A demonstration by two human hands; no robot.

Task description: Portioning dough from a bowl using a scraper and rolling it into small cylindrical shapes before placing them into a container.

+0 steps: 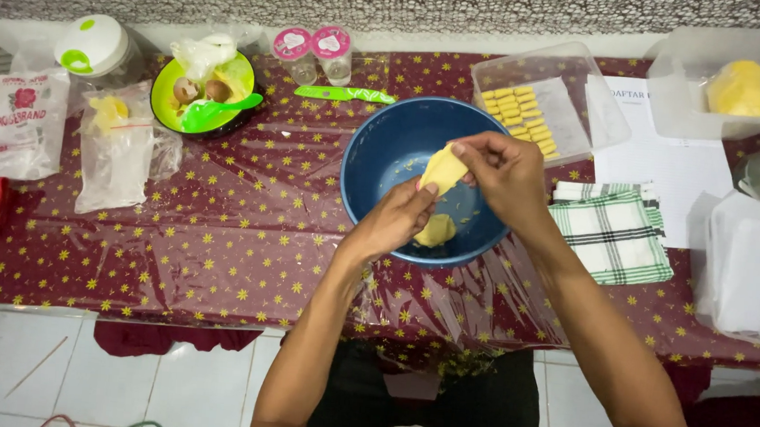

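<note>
Both hands over blue bowl (384, 151). Right hand (506, 173) fingers pinch yellow dough piece (444, 169); left hand (396, 219) fingers pinch it from below. More dough (437, 233) under fingers.

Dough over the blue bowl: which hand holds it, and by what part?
Both hands hold the dough: right hand pinches its upper edge, left hand its lower end, above the bowl.

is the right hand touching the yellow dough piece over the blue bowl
Touching. The head view shows the right hand pinching the top edge of the yellow dough piece with its fingertips, above the blue bowl.
</note>
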